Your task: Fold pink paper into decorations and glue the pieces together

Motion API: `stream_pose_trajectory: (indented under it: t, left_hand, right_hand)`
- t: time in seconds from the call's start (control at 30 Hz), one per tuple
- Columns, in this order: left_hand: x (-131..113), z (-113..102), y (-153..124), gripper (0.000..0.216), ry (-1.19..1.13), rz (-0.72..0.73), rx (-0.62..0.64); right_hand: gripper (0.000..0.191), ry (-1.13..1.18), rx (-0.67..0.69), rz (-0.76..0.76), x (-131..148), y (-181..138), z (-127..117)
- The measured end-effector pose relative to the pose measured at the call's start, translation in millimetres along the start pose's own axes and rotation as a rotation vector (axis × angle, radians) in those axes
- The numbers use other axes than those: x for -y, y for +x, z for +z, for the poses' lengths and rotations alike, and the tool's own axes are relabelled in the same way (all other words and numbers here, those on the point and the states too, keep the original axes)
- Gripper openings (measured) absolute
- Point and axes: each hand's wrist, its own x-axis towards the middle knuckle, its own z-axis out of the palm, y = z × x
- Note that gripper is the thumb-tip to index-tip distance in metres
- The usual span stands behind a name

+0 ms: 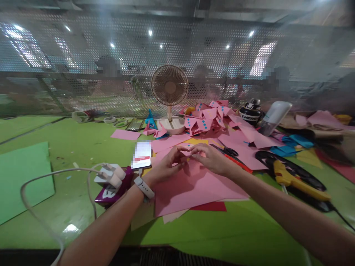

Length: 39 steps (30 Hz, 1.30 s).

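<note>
My left hand (pixel 166 166) and my right hand (pixel 210 158) meet over a small pink paper piece (pixel 191 164), fingers pinched on its folded edges. The piece rests above a stack of large pink paper sheets (pixel 194 188) on the green table (pixel 216 236). A white watch band (pixel 144 187) is on my left wrist. Behind the hands lies a pile of folded pink paper shapes with blue dots (pixel 210 116).
A phone (pixel 142 155) lies left of my hands, beside a purple power strip (pixel 113 186) with white plugs and cable. Scissors (pixel 229 150), a yellow glue gun (pixel 294 179), a desk fan (pixel 169 96), tape rolls (pixel 80 116) and a green sheet (pixel 22 177) surround them. A mesh screen stands behind.
</note>
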Motion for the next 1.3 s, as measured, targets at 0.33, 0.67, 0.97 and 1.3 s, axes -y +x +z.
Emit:
stream_pose_trajectory:
  t: [0.33,0.67,0.97,1.3]
  left_hand:
    - [-3.1,1.5,0.4,0.034,0.037,-0.014,-0.016]
    - [0.6,-0.9,-0.5,0.035,0.051,0.008,-0.011]
    - [2.0,-1.1,-0.9,0.034,0.069,0.009,-0.023]
    - [1.0,-0.5,-0.7,0.036,0.048,0.003,-0.025]
  right_hand:
    - [0.01,0.01,0.014,0.016,2.1,-1.5,0.9]
    - [0.011,0.046,-0.007,0.046,3.1,0.1,3.6]
    - [0.011,0.091,-0.007,0.072,-0.8,-0.8,6.2]
    - [0.013,0.083,-0.019,0.086,-4.8,-1.8,9.2]
